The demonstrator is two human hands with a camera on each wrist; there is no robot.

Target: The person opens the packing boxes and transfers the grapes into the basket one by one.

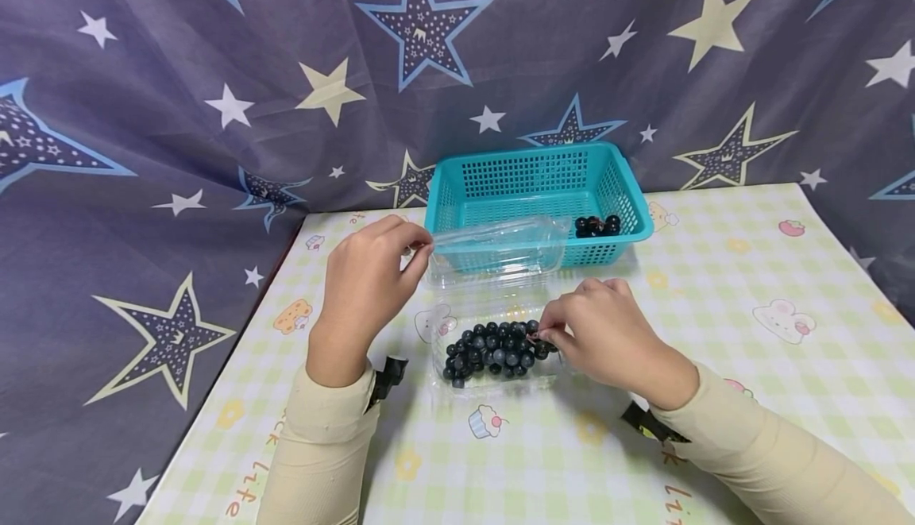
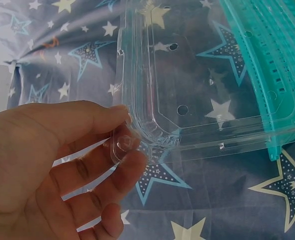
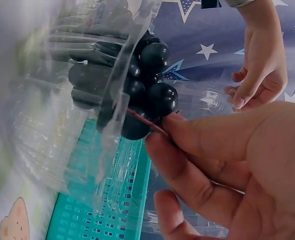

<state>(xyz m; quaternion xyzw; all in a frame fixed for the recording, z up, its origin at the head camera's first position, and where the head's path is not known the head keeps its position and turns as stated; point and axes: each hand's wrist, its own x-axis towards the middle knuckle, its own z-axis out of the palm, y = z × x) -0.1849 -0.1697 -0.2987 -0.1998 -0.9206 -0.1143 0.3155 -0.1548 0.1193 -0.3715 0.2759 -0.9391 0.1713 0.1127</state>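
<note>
A bunch of dark grapes (image 1: 493, 350) lies in a clear plastic clamshell box (image 1: 439, 386) at the middle of the table. My right hand (image 1: 604, 338) is at the box's right end and pinches the reddish stem (image 3: 147, 121) of the grapes between thumb and forefinger. My left hand (image 1: 375, 283) pinches the corner tab of the raised clear lid (image 2: 182, 132) with thumb and fingers. That lid (image 1: 500, 259) stands up behind the grapes and overlaps the front of a teal basket (image 1: 465, 167). A few dark grapes (image 1: 597, 226) sit in the basket's right front corner.
The basket stands at the back of the table against a dark star-patterned curtain (image 1: 286, 48). A checked, cartoon-printed tablecloth (image 1: 715, 271) covers the table. Black straps (image 1: 389, 378) circle both wrists over beige sleeves.
</note>
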